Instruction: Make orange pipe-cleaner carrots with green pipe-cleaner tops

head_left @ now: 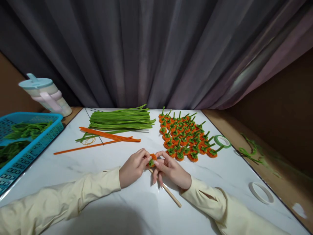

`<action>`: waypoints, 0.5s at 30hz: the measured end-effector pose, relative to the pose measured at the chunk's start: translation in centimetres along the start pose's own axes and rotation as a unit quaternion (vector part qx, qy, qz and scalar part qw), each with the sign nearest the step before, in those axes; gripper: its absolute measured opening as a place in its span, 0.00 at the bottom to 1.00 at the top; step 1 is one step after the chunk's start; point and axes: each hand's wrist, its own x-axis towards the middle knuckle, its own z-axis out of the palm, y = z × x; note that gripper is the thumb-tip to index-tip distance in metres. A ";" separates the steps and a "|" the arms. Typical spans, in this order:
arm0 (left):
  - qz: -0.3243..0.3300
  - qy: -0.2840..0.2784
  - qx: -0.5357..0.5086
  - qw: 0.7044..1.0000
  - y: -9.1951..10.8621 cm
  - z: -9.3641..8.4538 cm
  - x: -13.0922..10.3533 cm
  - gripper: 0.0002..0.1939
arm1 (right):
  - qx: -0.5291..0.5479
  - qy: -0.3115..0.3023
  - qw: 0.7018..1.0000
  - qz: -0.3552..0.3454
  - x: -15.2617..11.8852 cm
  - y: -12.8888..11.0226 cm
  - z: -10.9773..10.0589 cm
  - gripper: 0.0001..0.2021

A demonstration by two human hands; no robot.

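Note:
Between my fingertips is a small pipe-cleaner pumpkin (152, 159), orange with a green part facing me. My left hand (136, 166) pinches it from the left, and my right hand (171, 169) grips its other side with thumb and index finger. Under the right hand a thin wooden stick (172, 196) lies slantwise on the table; its upper part is partly hidden by the fingers. Beyond my right hand sit many finished orange pumpkins (182, 137) with green stems, packed in rows.
Green pipe cleaners (119, 119) lie bundled at the back, with orange ones (110, 134) in front. Green tape (222, 141) and a white ring (261, 192) are at the right. A blue basket (31, 148) with green pieces and a tumbler (49, 94) stand left. A curtain (137, 55) hangs behind.

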 end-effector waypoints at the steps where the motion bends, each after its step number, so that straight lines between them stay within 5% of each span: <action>1: -0.013 0.000 -0.022 1.000 0.0 0.0 0.0 0.12 | 0.000 0.001 1.000 0.000 0.0 0.0 0.0 0.16; 6: -0.012 0.023 0.001 1.000 0.0 0.1 -0.3 0.10 | -0.007 0.021 1.000 -0.001 0.0 0.1 -0.1 0.20; 15: 0.016 -0.023 0.059 0.998 0.3 0.2 -0.6 0.10 | -0.030 0.038 0.999 0.009 -0.1 0.3 0.2 0.20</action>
